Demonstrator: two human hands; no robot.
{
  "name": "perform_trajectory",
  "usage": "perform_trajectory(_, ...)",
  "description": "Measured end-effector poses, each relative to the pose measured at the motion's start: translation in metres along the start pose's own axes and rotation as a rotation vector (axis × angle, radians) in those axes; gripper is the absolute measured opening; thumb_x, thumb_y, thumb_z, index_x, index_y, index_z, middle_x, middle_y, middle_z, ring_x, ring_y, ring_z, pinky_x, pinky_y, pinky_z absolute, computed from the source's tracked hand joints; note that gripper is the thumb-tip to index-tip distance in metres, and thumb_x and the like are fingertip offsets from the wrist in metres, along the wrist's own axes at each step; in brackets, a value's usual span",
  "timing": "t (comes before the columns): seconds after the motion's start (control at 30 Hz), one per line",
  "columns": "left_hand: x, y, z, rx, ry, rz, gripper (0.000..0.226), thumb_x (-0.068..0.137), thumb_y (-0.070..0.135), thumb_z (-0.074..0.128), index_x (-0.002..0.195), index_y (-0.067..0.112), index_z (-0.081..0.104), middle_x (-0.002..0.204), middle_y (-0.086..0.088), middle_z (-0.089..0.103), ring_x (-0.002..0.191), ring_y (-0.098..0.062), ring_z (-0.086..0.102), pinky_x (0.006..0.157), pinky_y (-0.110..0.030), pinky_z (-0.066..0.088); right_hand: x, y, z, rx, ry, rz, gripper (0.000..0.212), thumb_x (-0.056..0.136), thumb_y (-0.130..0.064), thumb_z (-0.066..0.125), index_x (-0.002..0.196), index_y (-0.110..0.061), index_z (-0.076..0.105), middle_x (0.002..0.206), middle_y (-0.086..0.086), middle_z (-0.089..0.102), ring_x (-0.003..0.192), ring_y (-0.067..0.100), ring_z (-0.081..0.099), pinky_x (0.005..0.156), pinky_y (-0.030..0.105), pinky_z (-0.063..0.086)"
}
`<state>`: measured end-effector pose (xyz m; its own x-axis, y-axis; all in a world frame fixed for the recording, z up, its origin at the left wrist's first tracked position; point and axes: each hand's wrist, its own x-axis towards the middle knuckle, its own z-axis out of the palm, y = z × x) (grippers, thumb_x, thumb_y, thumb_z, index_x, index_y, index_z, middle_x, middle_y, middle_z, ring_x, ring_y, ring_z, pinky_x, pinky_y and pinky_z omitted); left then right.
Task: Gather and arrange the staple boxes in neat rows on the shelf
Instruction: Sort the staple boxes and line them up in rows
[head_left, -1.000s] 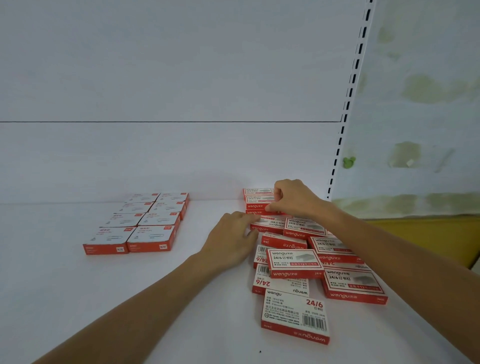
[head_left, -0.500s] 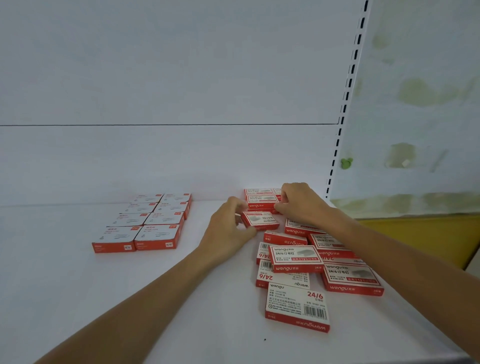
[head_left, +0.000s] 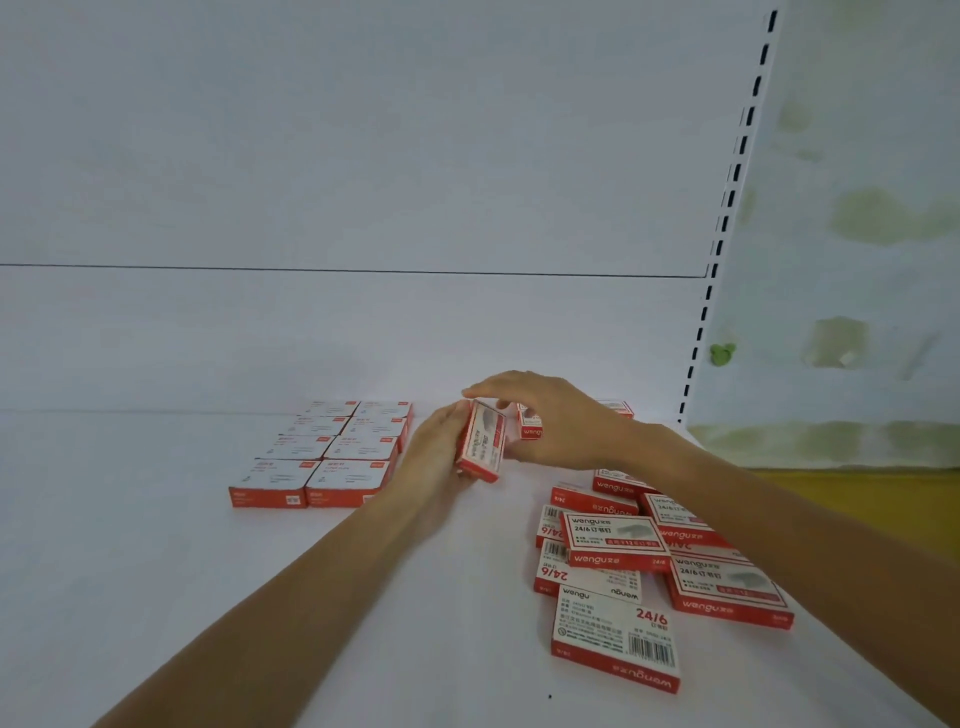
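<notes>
arranged boxes (head_left: 332, 457): I see two tidy columns lying flat on the shelf (head_left: 156, 571), left of the held staple box.
left hand (head_left: 436, 457): curled round that box's left side, gripping it.
held staple box (head_left: 482, 441): tilted up on edge between both hands.
right hand (head_left: 550, 421): just right of it, fingers straight, reaching over its top edge.
loose pile (head_left: 623, 545): right of it and nearer me, jumbled and overlapping.

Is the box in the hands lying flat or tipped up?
Tipped up: the staple box is held on edge by the left hand, face sideways.
</notes>
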<state>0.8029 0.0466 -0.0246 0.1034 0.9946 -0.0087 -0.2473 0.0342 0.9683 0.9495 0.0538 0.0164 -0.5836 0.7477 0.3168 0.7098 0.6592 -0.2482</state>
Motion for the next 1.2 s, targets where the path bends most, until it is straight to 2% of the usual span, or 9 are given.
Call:
perform_trajectory(0.1,-0.003,0.002,0.002,0.081,-0.024,0.001,0.032,0.098,0.032,0.04,0.1,0.009,0.061,0.077,-0.005,0.066,0.071,-0.017,0.061,0.051,-0.023,0.042,-0.001,-0.003,0.001,0.005,0.018,-0.039,0.061,0.078,-0.018,0.07,0.134,-0.025,0.046,0.135,-0.006,0.051,0.121,0.007,0.046,0.103,0.019,0.03)
perform_trajectory(0.27,-0.008,0.002,0.007,0.039,0.013,-0.04,0.033,0.098,0.031,0.038,0.089,0.007,0.059,0.076,-0.009,0.065,0.064,-0.016,0.06,0.056,-0.025,0.05,-0.01,0.004,0.003,0.013,0.09,-0.019,0.059,0.072,-0.028,0.078,0.126,-0.022,0.056,0.121,-0.01,0.061,0.1,-0.006,0.05,0.084,0.0,0.032)
perform_trajectory(0.37,-0.009,0.001,0.013,-0.119,0.038,-0.022,0.03,0.099,0.028,0.034,0.092,0.006,0.054,0.086,-0.013,0.065,0.076,-0.018,0.062,0.069,-0.029,0.056,-0.017,0.011,0.002,0.006,0.194,0.04,0.052,0.071,-0.03,0.078,0.118,-0.016,0.061,0.113,-0.003,0.064,0.09,0.001,0.053,0.081,0.009,0.042)
perform_trajectory(0.47,-0.013,-0.005,0.017,0.246,0.12,0.213,0.016,0.098,0.026,0.036,0.094,0.021,0.051,0.096,-0.001,0.063,0.085,-0.01,0.06,0.082,-0.029,0.05,-0.026,0.017,-0.001,0.019,0.33,0.158,0.049,0.07,-0.027,0.08,0.113,-0.013,0.063,0.107,0.002,0.064,0.084,0.009,0.055,0.082,0.025,0.05)
perform_trajectory(0.57,-0.022,-0.008,0.018,0.462,0.074,0.378,0.018,0.097,0.022,0.04,0.111,0.025,0.051,0.107,0.01,0.058,0.094,-0.003,0.055,0.086,-0.023,0.041,-0.034,0.023,-0.005,0.01,0.381,0.25,0.047,0.072,-0.03,0.076,0.114,-0.015,0.061,0.108,0.0,0.062,0.088,0.012,0.057,0.083,0.03,0.051)
perform_trajectory(0.63,-0.027,-0.007,0.023,0.54,0.013,0.418,0.031,0.096,0.02,0.043,0.126,0.024,0.047,0.119,0.01,0.054,0.101,-0.004,0.053,0.085,-0.017,0.04,-0.037,0.025,-0.01,-0.002,0.413,0.273,0.049,0.072,-0.032,0.076,0.115,-0.015,0.061,0.108,0.0,0.061,0.088,0.011,0.058,0.084,0.031,0.051)
perform_trajectory(0.73,-0.031,-0.005,0.032,0.627,-0.034,0.458,0.039,0.095,0.019,0.045,0.133,0.028,0.042,0.116,0.016,0.049,0.096,0.001,0.05,0.072,-0.003,0.037,-0.04,0.027,-0.014,0.005,0.435,0.282,0.049,0.072,-0.028,0.077,0.115,-0.012,0.061,0.108,0.004,0.061,0.087,0.012,0.057,0.086,0.029,0.051)
perform_trajectory(1.03,-0.028,0.004,0.049,0.755,-0.154,0.447,0.047,0.093,0.022,0.049,0.136,0.034,0.035,0.115,0.015,0.043,0.104,-0.004,0.046,0.072,-0.008,0.037,-0.052,0.033,-0.031,-0.016,0.444,0.314,0.054,0.076,-0.028,0.073,0.125,-0.015,0.056,0.117,0.004,0.06,0.087,0.007,0.054,0.083,0.016,0.045)
perform_trajectory(1.2,-0.026,0.002,0.058,0.769,-0.153,0.434,0.038,0.094,0.023,0.047,0.131,0.03,0.041,0.112,0.012,0.045,0.097,-0.001,0.046,0.063,-0.003,0.034,-0.054,0.043,-0.032,-0.016,0.424,0.357,0.049,0.078,-0.029,0.072,0.122,-0.015,0.058,0.117,0.004,0.061,0.09,0.009,0.053,0.089,0.024,0.048)
